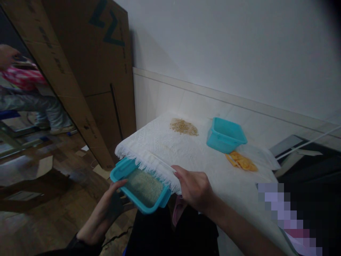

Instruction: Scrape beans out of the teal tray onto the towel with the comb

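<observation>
My left hand (108,201) grips a teal plastic container (145,209), its thumb over the near-left rim and its fingers underneath. Pale grains that look like rice (146,185) lie inside. The container is held just below the fringed edge of a white tablecloth (154,163), which covers part of its far rim. At that edge my right hand (195,186) is closed on a thin, straight pale strip (161,161) lying along the cloth; its exact kind is unclear. Farther back on the cloth sits a pile of tan grains or beans (183,127).
A second teal container (226,135) stands at the back right, beside a crumpled orange-yellow cloth or bag (242,161). A tall cardboard box (106,71) rises left of the table. Another person (29,85) sits beyond it. An open carton (34,188) lies on the floor.
</observation>
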Demonstrator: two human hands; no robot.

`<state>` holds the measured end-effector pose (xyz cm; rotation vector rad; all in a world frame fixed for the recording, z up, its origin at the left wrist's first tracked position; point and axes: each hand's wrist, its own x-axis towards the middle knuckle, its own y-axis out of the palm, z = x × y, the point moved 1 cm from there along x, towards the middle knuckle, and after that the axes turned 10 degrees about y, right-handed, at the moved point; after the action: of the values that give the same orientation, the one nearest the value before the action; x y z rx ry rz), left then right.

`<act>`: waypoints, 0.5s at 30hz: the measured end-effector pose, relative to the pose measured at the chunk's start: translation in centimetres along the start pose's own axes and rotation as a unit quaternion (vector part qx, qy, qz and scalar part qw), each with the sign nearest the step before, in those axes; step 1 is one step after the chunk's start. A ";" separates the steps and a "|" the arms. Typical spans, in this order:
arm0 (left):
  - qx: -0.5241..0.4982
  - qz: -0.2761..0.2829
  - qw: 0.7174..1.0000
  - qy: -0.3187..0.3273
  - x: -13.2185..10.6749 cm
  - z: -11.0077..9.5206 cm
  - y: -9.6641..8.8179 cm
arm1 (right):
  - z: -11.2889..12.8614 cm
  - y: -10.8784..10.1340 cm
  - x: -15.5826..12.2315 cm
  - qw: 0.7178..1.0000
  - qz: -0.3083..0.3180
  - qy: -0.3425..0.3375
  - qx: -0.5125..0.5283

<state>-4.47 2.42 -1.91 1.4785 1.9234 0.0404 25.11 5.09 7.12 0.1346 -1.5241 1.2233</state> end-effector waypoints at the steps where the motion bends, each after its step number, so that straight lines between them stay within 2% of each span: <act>1: -0.004 0.005 1.000 0.001 0.0 0.0 0.0 | 0.5 -0.4 -0.1 1.000 0.006 -0.001 0.014; 5: -0.007 0.002 1.000 0.010 0.0 -0.1 0.1 | 2.1 -1.7 -0.5 0.998 0.037 -0.008 0.054; 8: -0.005 -0.012 1.000 0.014 0.2 -0.1 -0.1 | 2.2 -1.8 -0.4 0.998 0.033 -0.001 0.050; 12: -0.007 0.003 1.000 0.006 0.4 -0.2 -0.5 | 0.4 0.2 0.7 0.999 -0.032 -0.003 0.004; 15: -0.011 0.000 1.000 0.015 0.3 -0.3 -0.5 | -1.3 2.6 1.7 0.999 -0.034 -0.002 -0.037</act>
<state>-5.06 2.64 -2.00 1.4707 1.9415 0.0846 23.64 8.07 6.71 0.1378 -1.5542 1.1118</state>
